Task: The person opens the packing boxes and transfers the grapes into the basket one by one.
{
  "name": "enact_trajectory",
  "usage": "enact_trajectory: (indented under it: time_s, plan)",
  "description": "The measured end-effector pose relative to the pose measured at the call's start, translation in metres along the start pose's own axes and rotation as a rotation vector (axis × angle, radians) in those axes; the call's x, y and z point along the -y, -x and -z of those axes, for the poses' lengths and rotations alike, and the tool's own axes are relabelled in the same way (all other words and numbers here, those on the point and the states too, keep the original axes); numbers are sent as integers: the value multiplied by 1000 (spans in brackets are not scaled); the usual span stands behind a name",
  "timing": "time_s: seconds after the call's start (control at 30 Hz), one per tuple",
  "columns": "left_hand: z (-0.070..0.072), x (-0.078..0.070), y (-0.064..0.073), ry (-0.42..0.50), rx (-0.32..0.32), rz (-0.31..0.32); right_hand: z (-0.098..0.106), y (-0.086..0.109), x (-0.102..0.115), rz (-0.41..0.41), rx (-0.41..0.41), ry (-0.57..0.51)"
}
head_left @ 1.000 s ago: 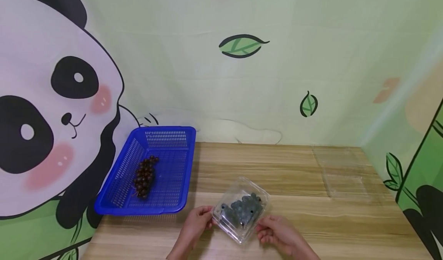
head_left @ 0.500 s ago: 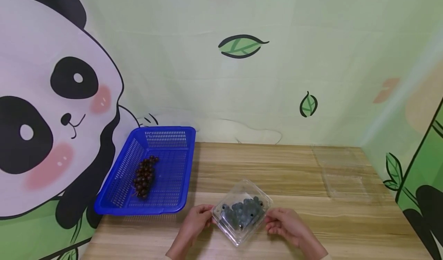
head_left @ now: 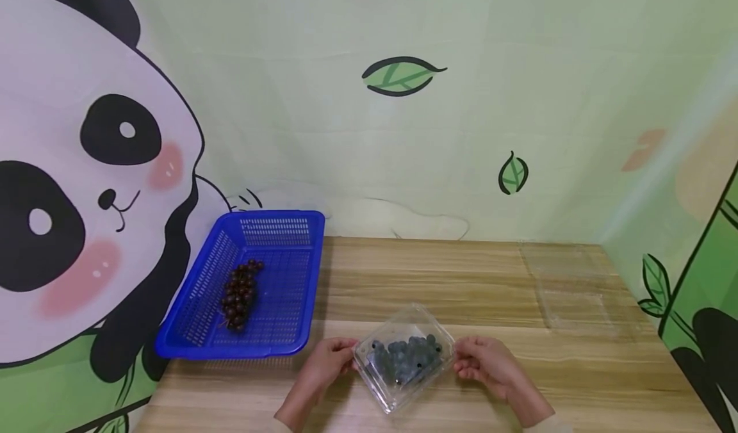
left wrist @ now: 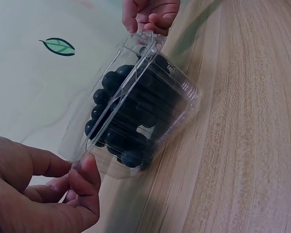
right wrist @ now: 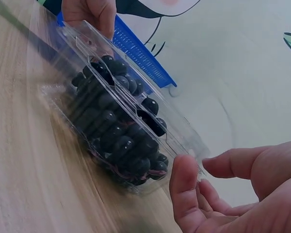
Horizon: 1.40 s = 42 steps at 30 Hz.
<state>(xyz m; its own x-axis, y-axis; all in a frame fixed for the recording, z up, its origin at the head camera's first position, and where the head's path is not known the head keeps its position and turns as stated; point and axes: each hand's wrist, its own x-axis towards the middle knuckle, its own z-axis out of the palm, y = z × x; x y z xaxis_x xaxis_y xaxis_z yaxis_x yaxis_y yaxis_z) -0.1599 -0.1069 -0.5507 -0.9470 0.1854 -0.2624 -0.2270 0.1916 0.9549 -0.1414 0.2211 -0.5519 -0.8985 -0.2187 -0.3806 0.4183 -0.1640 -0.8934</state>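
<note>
A clear plastic clamshell container point(head_left: 387, 394) of dark grapes point(head_left: 403, 359) sits at the front middle of the table, turned corner-first, its lid down. At its left corner, my left hand point(head_left: 328, 366) pinches the rim between thumb and fingers, clearest in the left wrist view point(left wrist: 43, 189). At the opposite corner is my right hand point(head_left: 490, 364), thumb and forefinger on either side of the rim in the right wrist view. The dark grapes point(right wrist: 121, 141) fill the container's lower part.
A blue plastic basket point(head_left: 288, 350) stands at the left with a bunch of reddish-brown grapes point(head_left: 239, 295) inside. A clear plastic container point(head_left: 571, 285) lies at the back right of the wooden table point(head_left: 426, 266). Behind is a printed panda backdrop point(head_left: 346, 138).
The container has turned, its right corner swinging away and to the right. My right hand has moved right along with that corner, while my left hand has stayed at the left corner.
</note>
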Motion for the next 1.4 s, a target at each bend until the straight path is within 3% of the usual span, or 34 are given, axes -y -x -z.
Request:
enact_trajectory:
  time_s: [0.6, 1.4]
  plan:
    - [-5, -1, -12, -3, -19, -29, 12, 4, 4, -9, 64, 130]
    - [-13, -7, -22, 28, -41, 3, 12, 12, 4, -8, 35, 253]
